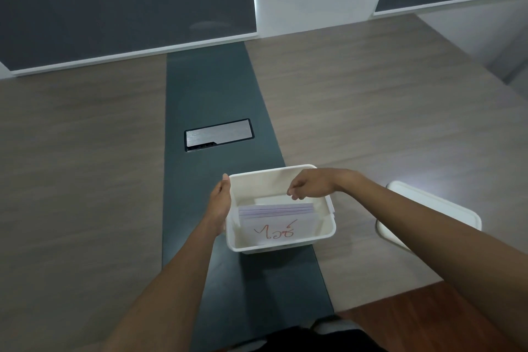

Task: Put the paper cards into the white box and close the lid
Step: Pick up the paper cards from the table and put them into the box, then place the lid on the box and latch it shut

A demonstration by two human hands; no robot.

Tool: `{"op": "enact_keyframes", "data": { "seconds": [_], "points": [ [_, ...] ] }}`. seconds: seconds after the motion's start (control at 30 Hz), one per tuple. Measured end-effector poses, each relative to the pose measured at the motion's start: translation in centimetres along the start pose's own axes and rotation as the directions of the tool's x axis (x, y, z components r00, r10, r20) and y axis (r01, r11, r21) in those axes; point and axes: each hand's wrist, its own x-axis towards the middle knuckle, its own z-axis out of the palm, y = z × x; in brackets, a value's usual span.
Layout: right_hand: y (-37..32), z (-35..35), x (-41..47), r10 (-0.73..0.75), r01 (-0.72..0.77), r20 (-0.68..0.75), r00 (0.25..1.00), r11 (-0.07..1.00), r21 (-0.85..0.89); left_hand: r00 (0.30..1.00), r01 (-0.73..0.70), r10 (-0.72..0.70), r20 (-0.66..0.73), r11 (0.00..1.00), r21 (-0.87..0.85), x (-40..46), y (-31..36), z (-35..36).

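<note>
Paper cards (278,223) inside white box (325,233); lid (445,206) lies beside.
</note>
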Motion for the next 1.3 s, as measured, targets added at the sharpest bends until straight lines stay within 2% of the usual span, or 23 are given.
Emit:
{"op": "enact_keyframes", "data": {
  "seconds": [0.13,0.23,0.43,0.57,0.7,0.87,1.13,1.3],
  "points": [
    [0.6,0.4,0.1,-0.054,0.058,-0.095,0.994,0.997,0.042,1.000,0.010,-0.009,-0.014,1.000,0.015,-0.1,0.0,-0.1],
    [0.9,0.4,-0.4,-0.086,0.118,-0.207,0.975,0.982,0.149,1.000,0.007,-0.007,-0.007,1.000,0.003,-0.3,0.1,-0.1],
    [2.0,0.2,-1.3,-0.104,0.252,-0.428,0.898,0.918,0.306,0.999,0.044,-0.043,0.021,0.997,-0.061,-0.7,0.0,-0.6],
    [3.0,0.8,-2.3,-0.042,0.297,-0.549,0.835,0.874,0.385,0.998,0.050,-0.047,0.043,0.996,-0.069,2.1,-2.6,-1.7],
    [3.6,2.3,-3.2,0.038,0.304,-0.638,0.769,0.857,0.417,0.997,0.039,-0.036,0.063,0.998,-0.057,0.2,-2.2,-2.5],
    [3.7,4.2,-4.0,0.140,0.306,-0.701,0.700,0.827,0.471,0.996,-0.036,0.038,0.082,0.999,-0.023,0.9,-3.3,-3.8],
    [5.6,7.3,-5.0,0.221,0.264,-0.716,0.662,0.825,0.500,0.997,-0.058,0.060,0.045,0.997,-0.051,-2.2,-3.4,-5.0],
    [9.5,8.2,-5.5,0.319,0.146,-0.706,0.633,0.846,0.513,0.997,-0.071,0.070,-0.014,0.995,-0.066,-3.4,-4.4,-5.5]
  ]
}}
